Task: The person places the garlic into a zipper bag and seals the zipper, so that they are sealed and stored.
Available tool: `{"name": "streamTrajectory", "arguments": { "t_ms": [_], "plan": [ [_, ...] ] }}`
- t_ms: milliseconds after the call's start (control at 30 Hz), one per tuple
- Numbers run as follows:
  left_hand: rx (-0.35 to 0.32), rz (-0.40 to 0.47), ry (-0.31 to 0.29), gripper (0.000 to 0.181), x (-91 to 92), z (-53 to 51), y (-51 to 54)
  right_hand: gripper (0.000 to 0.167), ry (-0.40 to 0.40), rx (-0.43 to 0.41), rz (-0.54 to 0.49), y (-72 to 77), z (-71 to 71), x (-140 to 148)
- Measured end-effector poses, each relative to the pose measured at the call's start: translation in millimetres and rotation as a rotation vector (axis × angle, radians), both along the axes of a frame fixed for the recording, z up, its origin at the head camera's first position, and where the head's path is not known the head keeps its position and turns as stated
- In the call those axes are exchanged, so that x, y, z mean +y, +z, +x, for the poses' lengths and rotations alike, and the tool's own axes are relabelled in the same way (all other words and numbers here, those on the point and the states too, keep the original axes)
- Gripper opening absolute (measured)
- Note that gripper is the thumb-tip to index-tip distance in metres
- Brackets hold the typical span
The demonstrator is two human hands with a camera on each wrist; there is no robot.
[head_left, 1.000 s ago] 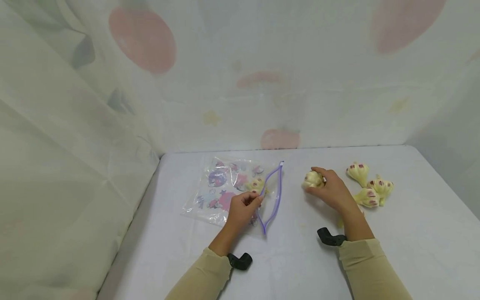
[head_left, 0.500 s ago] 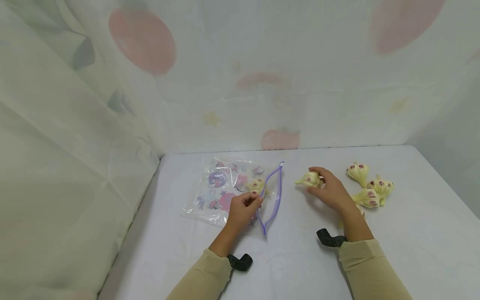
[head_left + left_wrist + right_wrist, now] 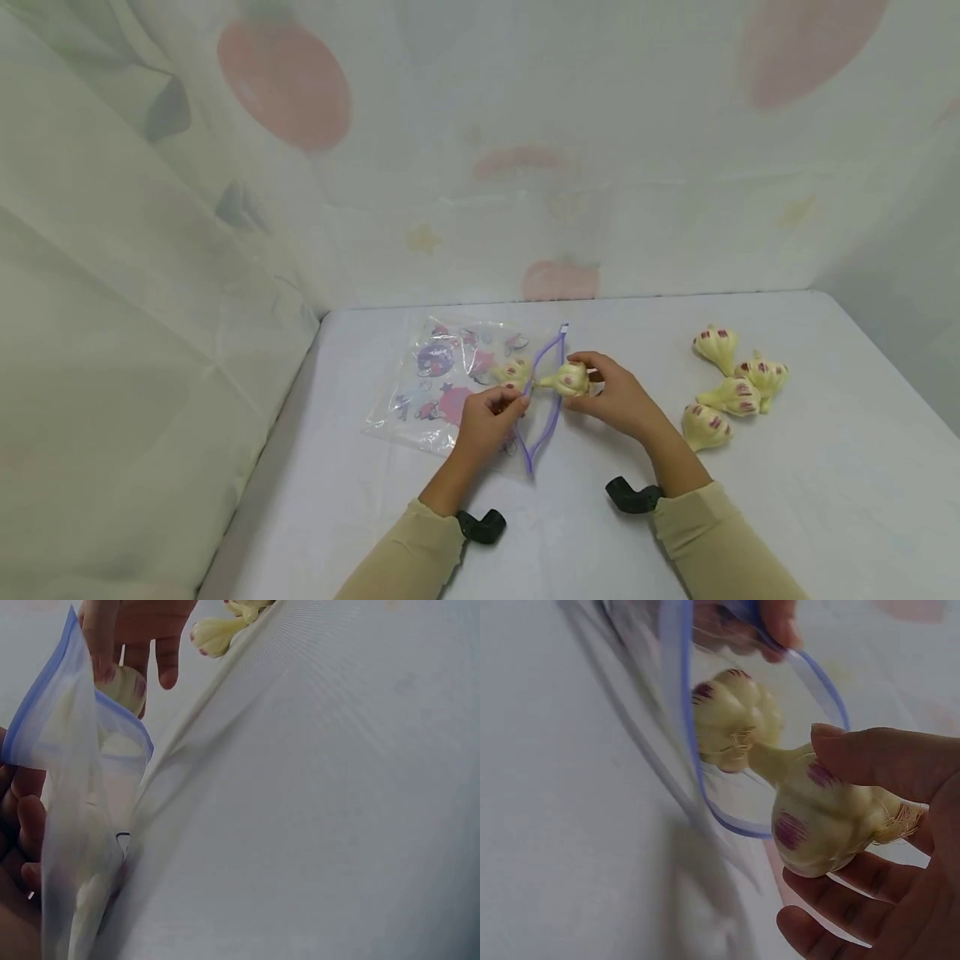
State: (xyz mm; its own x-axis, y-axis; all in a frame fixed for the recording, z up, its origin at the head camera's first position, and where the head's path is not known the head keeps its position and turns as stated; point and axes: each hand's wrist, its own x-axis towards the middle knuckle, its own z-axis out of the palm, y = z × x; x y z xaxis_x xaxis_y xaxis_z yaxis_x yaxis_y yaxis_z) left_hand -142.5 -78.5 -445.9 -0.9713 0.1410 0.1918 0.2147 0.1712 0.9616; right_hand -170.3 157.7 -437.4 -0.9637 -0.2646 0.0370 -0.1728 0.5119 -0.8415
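Observation:
A clear printed bag (image 3: 431, 375) with a purple zip rim lies on the table, its mouth spread toward the right. The left hand (image 3: 483, 425) pinches the near side of that rim. One garlic bulb (image 3: 731, 720) is inside the bag, close to the mouth. Between thumb and fingers the right hand (image 3: 618, 400) holds another garlic bulb (image 3: 821, 817), its stem pointing into the opening. In the left wrist view the held bulb (image 3: 124, 690) shows partly behind the blue-looking rim.
Several garlic bulbs (image 3: 731, 396) lie grouped on the white table (image 3: 825, 500), right of the right hand. Patterned cloth (image 3: 637, 167) hangs behind the table and along its left side.
The right hand has moved left with its garlic bulb, from beside the bag to the mouth, and the bulb's stem has turned leftward. The left hand has stayed nearly still.

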Motion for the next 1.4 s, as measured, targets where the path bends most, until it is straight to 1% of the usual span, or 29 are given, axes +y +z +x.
{"name": "streamTrajectory", "arguments": {
  "t_ms": [167, 333, 500, 633, 733, 800, 900, 1000, 1133, 1267, 1400],
  "plan": [
    [-0.006, -0.013, -0.047, 0.011, 0.4, 1.6, 1.9, 0.067, -0.003, 0.044, 0.005, -4.3, 4.2, -14],
    [0.011, -0.017, -0.089, 0.012, 0.4, 3.2, 3.3, 0.068, -0.013, 0.087, 0.03, -11.8, 5.1, -26],
    [0.027, -0.008, -0.109, 0.013, 0.6, 4.2, 3.3, 0.07, -0.011, 0.127, 0.074, -18.9, 6.5, -39],
    [0.046, -0.015, -0.082, 0.013, 0.8, 4.7, 3.8, 0.068, 0.026, 0.158, 0.072, -20.8, 8.7, -43],
    [0.052, -0.024, -0.056, 0.012, 0.8, 4.7, 4.3, 0.065, 0.062, 0.156, 0.046, -21.7, 9.2, -43],
    [0.057, -0.03, -0.05, 0.013, 0.8, 4.5, 4.3, 0.064, 0.067, 0.157, 0.041, -22.4, 9.2, -43],
    [0.06, -0.026, -0.06, 0.013, 0.5, 3.8, 3.5, 0.063, 0.012, 0.156, 0.067, -23.7, 8.4, -43],
    [0.05, -0.009, -0.082, 0.014, -0.1, 3.4, 2.2, 0.061, -0.081, 0.15, 0.113, -24.1, 7.5, -44],
    [0.03, -0.003, -0.094, 0.014, 0.3, 3.7, 2.2, 0.052, -0.184, 0.121, 0.118, -20.8, 8.0, -45],
    [0.022, -0.002, -0.102, 0.013, 0.2, 3.8, 3.1, 0.04, -0.227, 0.13, 0.08, -17.7, 8.9, -46],
    [0.011, 0.005, -0.113, 0.013, -1.1, 3.6, 3.3, 0.028, -0.231, 0.15, 0.049, -19.4, 8.7, -49]
  ]
}}
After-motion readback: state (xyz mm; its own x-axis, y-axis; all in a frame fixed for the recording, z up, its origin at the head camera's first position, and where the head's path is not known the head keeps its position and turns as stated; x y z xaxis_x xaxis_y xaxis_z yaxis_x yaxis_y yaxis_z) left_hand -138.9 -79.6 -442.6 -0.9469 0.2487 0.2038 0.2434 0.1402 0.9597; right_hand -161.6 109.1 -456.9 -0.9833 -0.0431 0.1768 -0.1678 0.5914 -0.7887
